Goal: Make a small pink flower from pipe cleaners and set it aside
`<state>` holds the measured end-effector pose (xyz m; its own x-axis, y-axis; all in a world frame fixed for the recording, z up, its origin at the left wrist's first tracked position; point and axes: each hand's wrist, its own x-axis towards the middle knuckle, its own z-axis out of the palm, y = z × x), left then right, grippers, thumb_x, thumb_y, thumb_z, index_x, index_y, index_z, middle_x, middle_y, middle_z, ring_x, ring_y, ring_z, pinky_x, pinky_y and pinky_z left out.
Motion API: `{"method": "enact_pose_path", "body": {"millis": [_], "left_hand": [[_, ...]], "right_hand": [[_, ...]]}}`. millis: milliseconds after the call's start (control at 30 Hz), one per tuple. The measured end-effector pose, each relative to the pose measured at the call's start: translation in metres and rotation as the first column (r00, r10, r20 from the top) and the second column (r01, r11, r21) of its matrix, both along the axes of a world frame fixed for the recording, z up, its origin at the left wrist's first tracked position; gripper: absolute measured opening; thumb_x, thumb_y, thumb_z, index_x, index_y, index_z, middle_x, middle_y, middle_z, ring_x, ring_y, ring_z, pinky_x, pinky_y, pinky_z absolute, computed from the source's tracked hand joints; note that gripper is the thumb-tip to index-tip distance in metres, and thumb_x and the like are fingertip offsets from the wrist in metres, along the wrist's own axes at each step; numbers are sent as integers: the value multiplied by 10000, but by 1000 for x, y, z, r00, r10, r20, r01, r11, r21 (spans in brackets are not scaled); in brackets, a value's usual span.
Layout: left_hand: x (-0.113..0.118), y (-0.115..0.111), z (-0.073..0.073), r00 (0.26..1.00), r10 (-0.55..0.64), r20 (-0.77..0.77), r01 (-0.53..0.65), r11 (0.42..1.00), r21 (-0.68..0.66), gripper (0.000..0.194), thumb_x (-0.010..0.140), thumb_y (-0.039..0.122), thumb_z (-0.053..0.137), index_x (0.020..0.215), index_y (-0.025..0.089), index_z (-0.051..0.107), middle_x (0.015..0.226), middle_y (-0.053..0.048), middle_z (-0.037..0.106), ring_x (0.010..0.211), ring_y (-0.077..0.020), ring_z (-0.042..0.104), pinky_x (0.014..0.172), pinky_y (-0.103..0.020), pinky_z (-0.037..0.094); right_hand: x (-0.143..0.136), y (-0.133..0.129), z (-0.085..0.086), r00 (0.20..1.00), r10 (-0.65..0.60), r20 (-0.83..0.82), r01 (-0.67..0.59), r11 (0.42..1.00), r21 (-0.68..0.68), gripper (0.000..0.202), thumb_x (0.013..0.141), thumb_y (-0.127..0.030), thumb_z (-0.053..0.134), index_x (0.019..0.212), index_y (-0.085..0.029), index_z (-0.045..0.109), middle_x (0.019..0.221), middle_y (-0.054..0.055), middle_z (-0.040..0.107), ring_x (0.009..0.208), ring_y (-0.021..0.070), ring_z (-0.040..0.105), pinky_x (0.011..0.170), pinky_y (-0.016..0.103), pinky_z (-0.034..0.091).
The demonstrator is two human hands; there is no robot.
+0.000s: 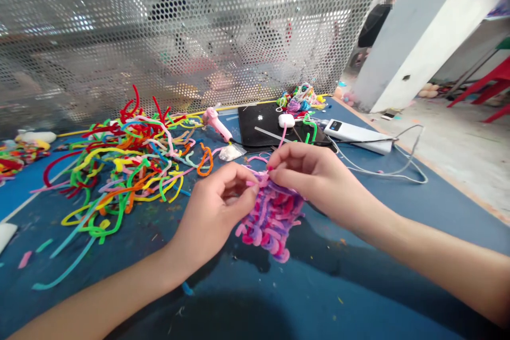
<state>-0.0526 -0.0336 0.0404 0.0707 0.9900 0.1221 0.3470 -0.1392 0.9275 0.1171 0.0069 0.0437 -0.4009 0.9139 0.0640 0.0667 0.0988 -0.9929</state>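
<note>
Your left hand (223, 204) and right hand (319, 172) both pinch the top edge of the fuzzy pink-and-purple piece (274, 215), thumb against fingers, equally near it. It hangs between them, below the fingertips, its length running down toward you above the desk (330, 303). Your fingers cover the pinched strands, you cannot tell where the upright pink strand (283, 135) joins, and whether the lower end touches the desk is unclear.

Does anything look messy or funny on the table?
Yes! Past the left hand, fuzzy sticks lie in a tangled heap, ends poking out. Little scraps are scattered on the table too. Nothing looks clearly broken.
</note>
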Motion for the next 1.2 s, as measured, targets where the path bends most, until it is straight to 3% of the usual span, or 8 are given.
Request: {"method": "enact_pose_path", "body": {"millis": [100,167,533,700,833,933,1200], "left_hand": [[-1,-1,-1,999,-11,-50,12,1000,20,49,818,222,604,773,203,600,659,47,602,569,-82,534,501,-150,380],[-2,-1,-1,998,-13,-63,14,1000,21,58,819,220,602,765,201,594,642,52,590,562,-79,526,500,-147,377],[-1,3,0,1000,-3,15,4,997,-74,78,760,200,640,699,180,595,611,45,580,546,-82,520,500,-150,388],[-4,6,-3,991,23,131,-5,991,-137,89,743,226,687,703,175,626,611,43,587,548,-77,520,517,-152,400],[-6,8,-7,928,82,365,31,955,-295,131,697,261,750,715,167,660,635,36,616,542,-73,542,531,-163,447],[-7,10,-7,878,155,453,31,926,-377,152,672,261,777,713,159,672,622,33,633,528,-73,560,517,-164,474],[-8,12,-5,831,152,536,59,933,-355,97,686,227,769,722,155,715,658,12,679,576,-83,611,562,-170,529]], "right_hand": [[0,4,0,995,32,-98,-52,975,-215,39,728,-186,607,758,-168,591,591,-46,506,488,62,412,427,179,304],[0,5,-1,992,42,-117,-72,961,-268,49,715,-188,623,741,-158,595,600,-46,502,493,55,397,425,174,283],[-1,7,-10,982,59,-179,-90,981,-171,121,725,-193,659,809,-167,576,614,-54,528,530,64,440,479,190,298],[-1,8,-10,979,49,-196,-81,985,-155,142,739,-216,676,819,-169,567,648,-46,550,539,62,472,482,185,325],[-1,8,-9,978,39,-206,-72,985,-156,172,735,-254,702,809,-168,573,670,-46,558,537,56,480,476,178,338],[-1,7,-9,974,53,-221,-88,984,-152,188,730,-290,717,790,-167,588,674,-48,563,549,54,489,492,175,358],[0,8,-8,992,112,-60,-117,988,-98,143,720,-245,714,803,-158,636,698,-23,607,597,79,532,547,191,422]]}}
